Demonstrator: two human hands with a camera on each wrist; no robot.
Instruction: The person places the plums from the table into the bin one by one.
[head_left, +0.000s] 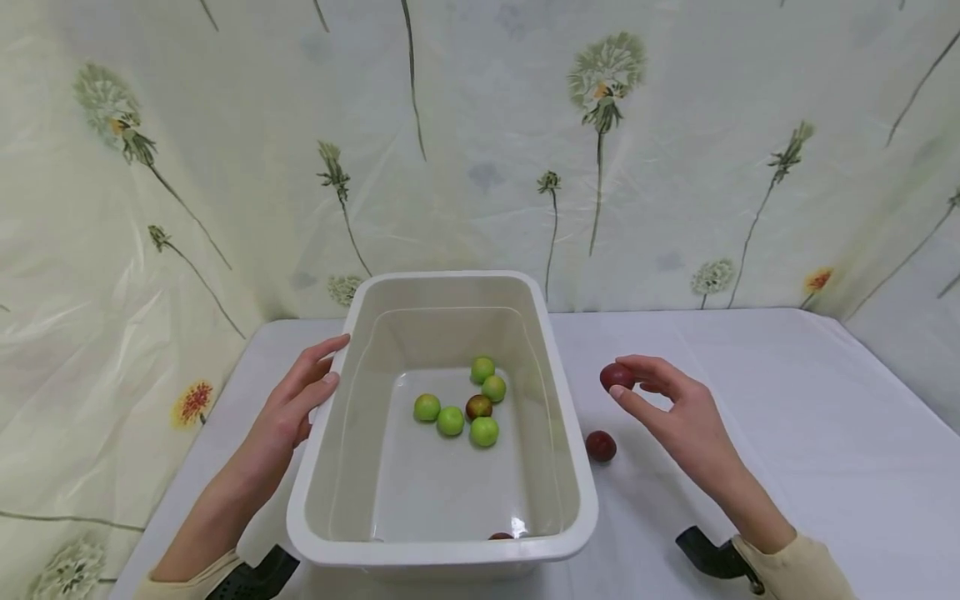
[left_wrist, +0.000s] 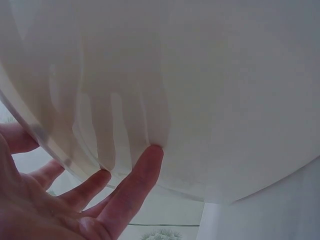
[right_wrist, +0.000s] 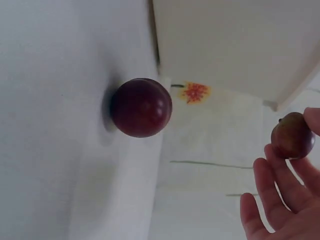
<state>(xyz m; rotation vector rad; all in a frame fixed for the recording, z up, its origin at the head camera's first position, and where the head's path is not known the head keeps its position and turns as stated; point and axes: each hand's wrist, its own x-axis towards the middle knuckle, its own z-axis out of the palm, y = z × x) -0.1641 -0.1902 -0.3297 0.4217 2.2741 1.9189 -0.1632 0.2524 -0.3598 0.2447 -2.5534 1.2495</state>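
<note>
My right hand pinches a dark red plum between thumb and fingertips, above the table to the right of a white plastic basin. A second dark plum lies on the table beside the basin's right wall; the right wrist view shows both plums. My left hand touches the basin's outer left side, its fingers fairly straight against the wall. Inside the basin sit several green plums and a brownish-red plum. Another red fruit is mostly hidden behind the near rim.
A white cloth covers the table. Behind it and at both sides hangs a flower-patterned sheet. Black wrist mounts sit at both sleeves.
</note>
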